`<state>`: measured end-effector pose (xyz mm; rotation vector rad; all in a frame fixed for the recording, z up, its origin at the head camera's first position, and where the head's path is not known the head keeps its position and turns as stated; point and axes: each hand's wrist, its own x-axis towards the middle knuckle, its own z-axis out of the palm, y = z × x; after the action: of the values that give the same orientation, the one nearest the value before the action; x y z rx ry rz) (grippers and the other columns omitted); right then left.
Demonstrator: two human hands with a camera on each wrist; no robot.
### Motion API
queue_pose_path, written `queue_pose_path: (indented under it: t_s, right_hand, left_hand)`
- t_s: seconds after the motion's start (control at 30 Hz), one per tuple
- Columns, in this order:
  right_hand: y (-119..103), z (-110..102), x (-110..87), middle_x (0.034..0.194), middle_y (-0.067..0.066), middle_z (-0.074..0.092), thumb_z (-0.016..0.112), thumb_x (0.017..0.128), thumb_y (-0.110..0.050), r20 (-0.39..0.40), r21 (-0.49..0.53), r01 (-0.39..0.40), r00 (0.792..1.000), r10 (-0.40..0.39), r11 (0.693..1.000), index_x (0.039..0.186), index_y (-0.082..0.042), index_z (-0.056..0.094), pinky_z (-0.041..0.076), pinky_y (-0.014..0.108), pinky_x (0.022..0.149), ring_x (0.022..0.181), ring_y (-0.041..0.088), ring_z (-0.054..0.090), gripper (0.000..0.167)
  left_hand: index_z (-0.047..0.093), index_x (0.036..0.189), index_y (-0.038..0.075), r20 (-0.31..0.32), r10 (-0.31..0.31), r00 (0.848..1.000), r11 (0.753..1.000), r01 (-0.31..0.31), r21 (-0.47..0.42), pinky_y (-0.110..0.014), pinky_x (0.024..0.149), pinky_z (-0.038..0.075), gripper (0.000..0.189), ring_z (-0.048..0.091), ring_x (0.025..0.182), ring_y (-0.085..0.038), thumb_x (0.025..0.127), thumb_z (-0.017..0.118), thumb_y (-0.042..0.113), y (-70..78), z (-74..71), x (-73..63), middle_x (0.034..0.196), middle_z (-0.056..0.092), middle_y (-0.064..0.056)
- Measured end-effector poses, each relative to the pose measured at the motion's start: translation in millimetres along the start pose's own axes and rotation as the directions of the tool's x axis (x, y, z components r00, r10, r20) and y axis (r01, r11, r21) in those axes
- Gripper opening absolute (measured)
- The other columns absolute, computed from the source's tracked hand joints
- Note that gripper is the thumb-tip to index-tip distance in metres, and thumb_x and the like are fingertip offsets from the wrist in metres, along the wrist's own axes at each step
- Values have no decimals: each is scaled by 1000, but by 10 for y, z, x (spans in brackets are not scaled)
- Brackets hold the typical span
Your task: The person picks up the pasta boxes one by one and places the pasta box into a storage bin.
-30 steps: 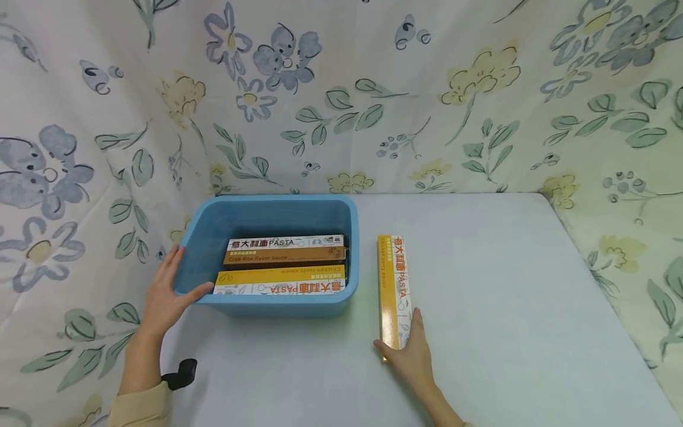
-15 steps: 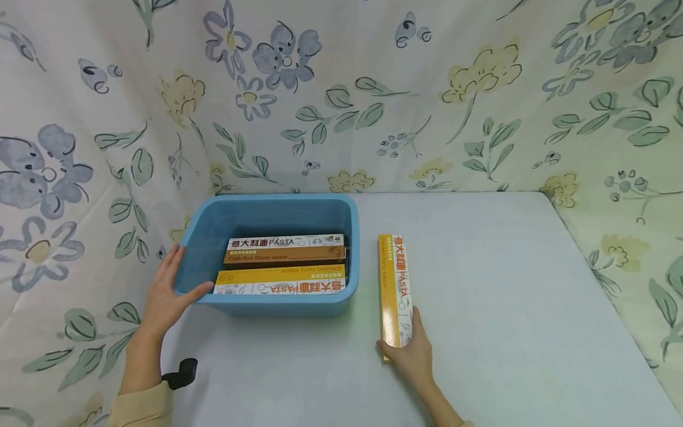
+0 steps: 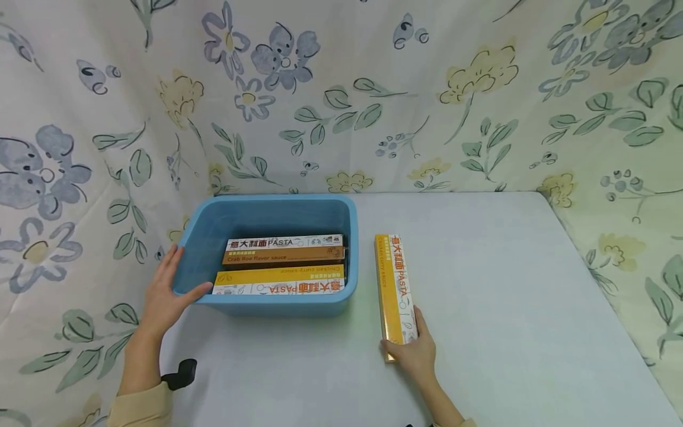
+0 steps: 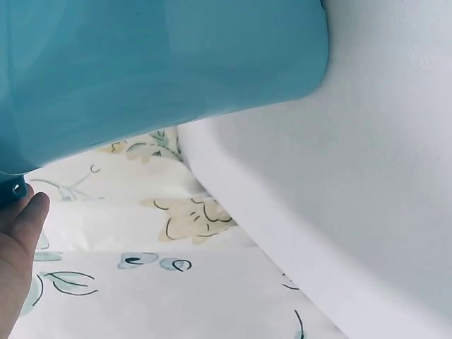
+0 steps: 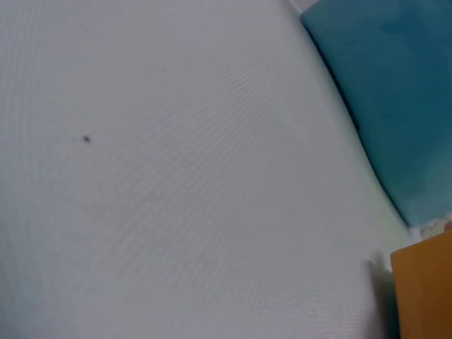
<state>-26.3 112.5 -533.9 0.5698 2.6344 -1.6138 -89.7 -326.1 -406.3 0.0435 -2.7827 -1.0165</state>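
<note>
A blue plastic bin [image 3: 283, 307] stands on the left of the table in the head view. My left hand [image 3: 164, 299] grips its near left corner, thumb over the front rim and fingers along the left side; a fingertip shows under the rim lip in the left wrist view. Two pasta boxes lie inside, a brown crab roe one [image 3: 283, 255] behind a yellow chicken curry one [image 3: 280, 276]. Right of the bin, my right hand [image 3: 417, 351] holds another yellow-and-white pasta box [image 3: 392, 284] by its near end. Only an orange corner of this box [image 5: 427, 289] shows in the right wrist view.
The white table [image 3: 496, 308] extends to the right of the held box. A flower-patterned cloth [image 3: 341, 101] hangs behind and along both sides. The table's rounded edge [image 4: 261, 226] drops off beneath my left hand. Inside the bin, bare space lies behind the boxes.
My right hand has shifted slightly right with the near end of the pasta box, so the box now slants, its far end leaning left. My left hand and the bin stay put.
</note>
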Motion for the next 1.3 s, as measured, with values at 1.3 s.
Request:
queue_pose_path:
  t_s: [1.3]
  right_hand:
    - [-562, -533, 19, 142, 20, 48, 85, 65, -2, -126, 130, 334, 939, -319, 933, 148, 1, 37, 43, 8, 79, 100, 25, 53, 95]
  left_hand:
    - [18, 155, 6, -6, -2, 1000, 1000, 2, 17, -77, 99, 21, 96, 14, 141, -52, 83, 73, 38, 0, -6, -10, 161, 11, -20]
